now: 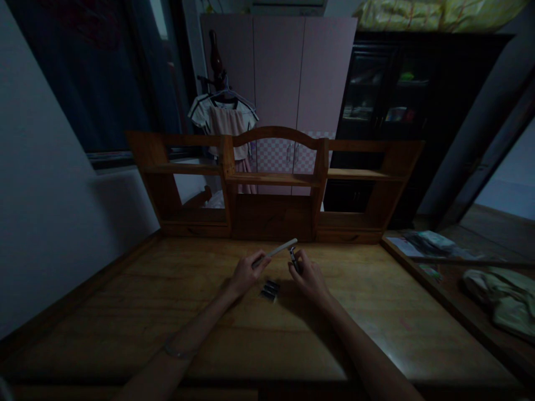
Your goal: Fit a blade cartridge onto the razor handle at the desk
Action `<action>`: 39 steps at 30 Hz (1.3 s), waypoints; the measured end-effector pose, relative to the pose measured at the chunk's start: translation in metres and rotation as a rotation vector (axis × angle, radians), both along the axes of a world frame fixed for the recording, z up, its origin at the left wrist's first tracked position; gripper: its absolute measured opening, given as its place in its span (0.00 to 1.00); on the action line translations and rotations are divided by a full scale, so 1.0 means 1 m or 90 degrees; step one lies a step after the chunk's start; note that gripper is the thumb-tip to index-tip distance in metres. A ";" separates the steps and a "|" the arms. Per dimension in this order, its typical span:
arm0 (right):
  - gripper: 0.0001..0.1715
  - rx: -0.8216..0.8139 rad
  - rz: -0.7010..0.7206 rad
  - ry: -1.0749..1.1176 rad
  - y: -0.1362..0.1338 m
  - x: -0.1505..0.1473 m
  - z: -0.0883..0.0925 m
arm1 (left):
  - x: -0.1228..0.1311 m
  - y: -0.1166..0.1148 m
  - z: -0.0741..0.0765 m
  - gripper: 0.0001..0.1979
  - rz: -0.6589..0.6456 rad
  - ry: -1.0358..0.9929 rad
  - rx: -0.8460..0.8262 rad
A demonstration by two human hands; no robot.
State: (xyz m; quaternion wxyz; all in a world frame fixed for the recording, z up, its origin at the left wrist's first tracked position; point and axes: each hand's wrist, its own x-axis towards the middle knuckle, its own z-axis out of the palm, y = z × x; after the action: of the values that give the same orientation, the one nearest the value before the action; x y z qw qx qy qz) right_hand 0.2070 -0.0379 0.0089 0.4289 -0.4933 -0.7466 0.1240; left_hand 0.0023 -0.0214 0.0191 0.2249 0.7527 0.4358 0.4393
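My left hand (247,271) is closed around one end of a thin pale flat stick (281,248) that points up and to the right. My right hand (307,273) is closed on a small dark metal piece (293,257), held upright just beside the stick's far end. Both hands hover over the wooden desk (167,301). Two or three small dark blocks (270,290) lie on the desk between and just below my hands. The room is dim and the small items are hard to make out.
A wooden shelf unit (273,184) stands along the desk's back edge. A white wall is at left. Papers (422,243) and crumpled cloth (501,295) lie on a surface at right. Clothes (225,120) hang before a pink wardrobe behind.
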 end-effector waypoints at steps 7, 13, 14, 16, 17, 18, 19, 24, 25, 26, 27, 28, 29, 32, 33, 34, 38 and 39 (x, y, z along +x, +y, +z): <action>0.10 -0.017 -0.007 0.013 0.001 0.000 -0.001 | 0.000 -0.001 0.001 0.17 0.002 -0.008 0.006; 0.13 -0.006 -0.003 -0.013 0.002 0.002 -0.006 | -0.001 0.000 -0.001 0.16 0.003 -0.006 0.010; 0.13 -0.004 -0.005 -0.019 0.003 0.002 -0.006 | -0.002 0.000 -0.001 0.16 0.004 -0.003 0.010; 0.13 0.002 -0.010 -0.026 0.003 0.002 -0.005 | -0.002 0.001 -0.001 0.16 0.006 0.002 0.012; 0.13 0.006 -0.006 -0.029 0.002 0.002 -0.004 | -0.003 0.001 -0.001 0.16 0.007 0.003 0.013; 0.13 0.012 -0.001 -0.029 0.002 0.001 -0.003 | -0.003 0.001 -0.001 0.16 0.007 0.004 0.014; 0.13 0.019 0.007 -0.029 0.001 0.001 -0.001 | -0.003 0.001 -0.001 0.16 0.007 0.005 0.015; 0.14 0.045 0.042 -0.018 -0.004 -0.002 0.006 | -0.003 0.002 -0.003 0.17 0.010 0.009 0.014; 0.13 0.046 0.042 -0.017 -0.004 -0.002 0.007 | -0.003 0.002 -0.003 0.18 0.013 0.008 0.014; 0.13 0.046 0.040 -0.015 -0.004 -0.002 0.007 | -0.003 0.002 -0.004 0.18 0.016 0.007 0.015; 0.13 0.047 0.036 -0.015 -0.004 -0.002 0.006 | -0.003 0.002 -0.004 0.18 0.019 0.007 0.015; 0.13 0.049 0.033 -0.015 -0.003 -0.002 0.005 | -0.003 0.001 -0.003 0.18 0.021 0.006 0.015; 0.12 0.051 0.030 -0.016 -0.002 -0.001 0.003 | -0.002 0.001 -0.003 0.18 0.018 0.007 0.014; 0.12 0.064 0.015 -0.015 0.002 -0.001 -0.001 | 0.000 -0.001 -0.002 0.18 -0.008 0.012 0.009; 0.11 0.070 0.009 -0.011 0.003 -0.001 -0.002 | 0.000 -0.001 -0.002 0.18 -0.014 0.013 0.009; 0.11 0.074 0.004 -0.005 0.004 0.000 -0.002 | 0.001 -0.001 -0.002 0.18 -0.018 0.014 0.008; 0.11 0.082 0.002 0.011 0.003 0.001 -0.001 | 0.002 0.001 -0.002 0.17 -0.030 0.012 -0.004; 0.12 0.082 -0.002 0.010 0.003 0.001 -0.001 | 0.002 0.001 -0.002 0.17 -0.040 0.010 -0.010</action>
State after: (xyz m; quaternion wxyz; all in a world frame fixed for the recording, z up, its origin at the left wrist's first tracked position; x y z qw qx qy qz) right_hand 0.2083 -0.0353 0.0076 0.4660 -0.4644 -0.7490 0.0788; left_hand 0.0047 -0.0206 0.0167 0.2408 0.7677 0.4173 0.4226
